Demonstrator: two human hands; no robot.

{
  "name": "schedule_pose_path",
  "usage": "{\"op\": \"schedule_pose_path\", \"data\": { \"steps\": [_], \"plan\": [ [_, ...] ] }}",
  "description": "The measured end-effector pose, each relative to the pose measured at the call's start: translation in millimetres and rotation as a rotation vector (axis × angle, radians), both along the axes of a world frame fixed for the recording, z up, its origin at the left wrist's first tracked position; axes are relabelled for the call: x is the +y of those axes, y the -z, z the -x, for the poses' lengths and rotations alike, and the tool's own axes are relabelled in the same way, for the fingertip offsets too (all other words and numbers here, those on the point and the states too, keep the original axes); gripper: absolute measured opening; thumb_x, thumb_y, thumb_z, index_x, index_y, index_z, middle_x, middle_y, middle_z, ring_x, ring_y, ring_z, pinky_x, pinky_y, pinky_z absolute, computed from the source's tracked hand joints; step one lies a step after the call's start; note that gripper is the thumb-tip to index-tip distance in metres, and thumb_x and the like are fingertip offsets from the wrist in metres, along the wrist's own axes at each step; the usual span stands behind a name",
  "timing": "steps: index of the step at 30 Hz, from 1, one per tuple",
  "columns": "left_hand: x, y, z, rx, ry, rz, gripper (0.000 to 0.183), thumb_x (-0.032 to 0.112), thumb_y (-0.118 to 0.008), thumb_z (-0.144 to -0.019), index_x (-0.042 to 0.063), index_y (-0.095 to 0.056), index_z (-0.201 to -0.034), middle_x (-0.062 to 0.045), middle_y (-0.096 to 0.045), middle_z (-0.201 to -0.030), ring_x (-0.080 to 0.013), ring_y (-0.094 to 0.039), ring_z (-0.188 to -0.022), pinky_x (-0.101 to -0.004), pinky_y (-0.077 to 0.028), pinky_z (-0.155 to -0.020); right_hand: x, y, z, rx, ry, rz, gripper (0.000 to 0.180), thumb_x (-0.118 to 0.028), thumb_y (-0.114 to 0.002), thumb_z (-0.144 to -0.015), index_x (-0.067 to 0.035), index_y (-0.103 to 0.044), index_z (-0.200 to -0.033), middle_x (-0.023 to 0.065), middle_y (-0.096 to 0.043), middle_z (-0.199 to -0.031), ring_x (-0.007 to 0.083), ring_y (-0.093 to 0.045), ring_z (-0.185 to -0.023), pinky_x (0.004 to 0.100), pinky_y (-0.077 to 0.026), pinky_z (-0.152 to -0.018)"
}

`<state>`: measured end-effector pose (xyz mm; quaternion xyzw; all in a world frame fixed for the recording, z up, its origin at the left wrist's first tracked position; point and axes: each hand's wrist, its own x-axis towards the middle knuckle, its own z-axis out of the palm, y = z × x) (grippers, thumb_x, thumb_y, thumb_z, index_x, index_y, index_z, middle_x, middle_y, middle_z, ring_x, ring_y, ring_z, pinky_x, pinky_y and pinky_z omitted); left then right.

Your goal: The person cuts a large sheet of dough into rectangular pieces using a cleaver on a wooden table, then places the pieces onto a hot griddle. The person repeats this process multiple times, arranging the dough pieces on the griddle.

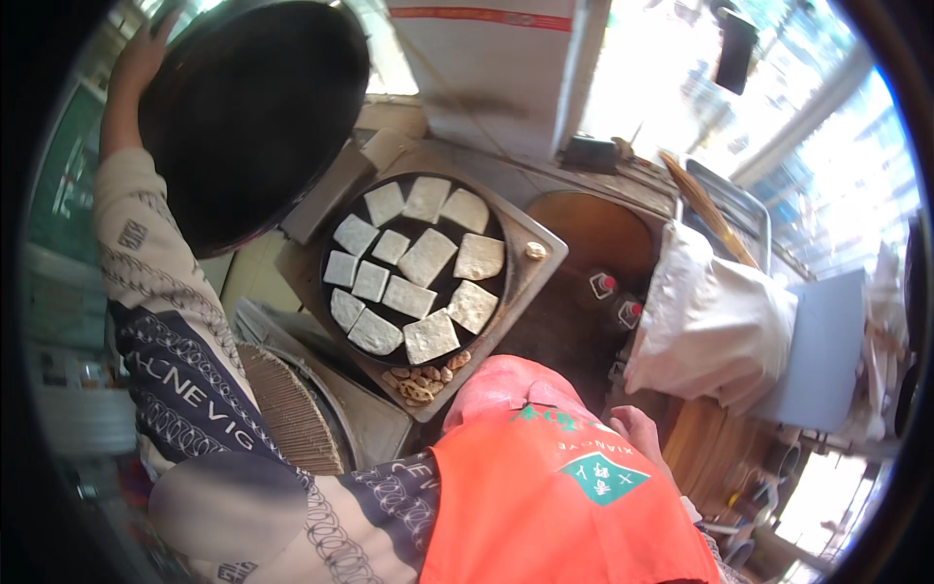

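Note:
My left hand is raised at the upper left and grips a large round dark lid at its outer side. The lid is tilted up on edge, its blackened underside facing me. Below it to the right, a round black griddle is set in a square metal stove top. Several pale cut pieces of flatbread lie spread over the griddle. My right hand hangs by the side of my orange apron, which hides part of it, so its grip is unclear.
Peanuts lie on the stove's near corner, another nut on the right corner. Bottles with red caps stand low to the right. Beyond are a white cloth, a straw whisk and a metal tray. A ridged round mat lies left.

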<state>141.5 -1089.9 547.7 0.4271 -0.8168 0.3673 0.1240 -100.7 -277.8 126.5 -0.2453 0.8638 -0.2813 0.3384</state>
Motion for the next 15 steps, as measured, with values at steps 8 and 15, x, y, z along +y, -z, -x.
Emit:
{"op": "schedule_pose_path", "data": {
  "steps": [8,15],
  "plan": [
    [90,114,16,0.091,0.237,0.192,0.033,0.037,-0.052,-0.099,0.021,-0.05,-0.128,-0.021,-0.066,-0.108,-0.0362,-0.065,-0.098,-0.0481,-0.054,-0.081,156,8,-63,0.205,0.487,-0.053,0.023,-0.022,-0.062,-0.092,-0.003,-0.068,-0.102,0.0192,-0.07,-0.096,0.0362,-0.067,-0.091,0.0436,-0.053,-0.079],
    [492,243,82,0.275,0.178,-1.057,0.048,0.041,-0.064,-0.096,-0.007,-0.062,-0.095,-0.021,-0.069,-0.077,-0.0322,-0.067,-0.069,-0.0471,-0.055,-0.067,281,38,-121,0.154,1.14,-0.215,0.039,-0.04,-0.063,-0.09,-0.002,-0.07,-0.087,0.0205,-0.07,-0.082,0.0383,-0.068,-0.081,0.0485,-0.053,-0.072]
  ]
}}
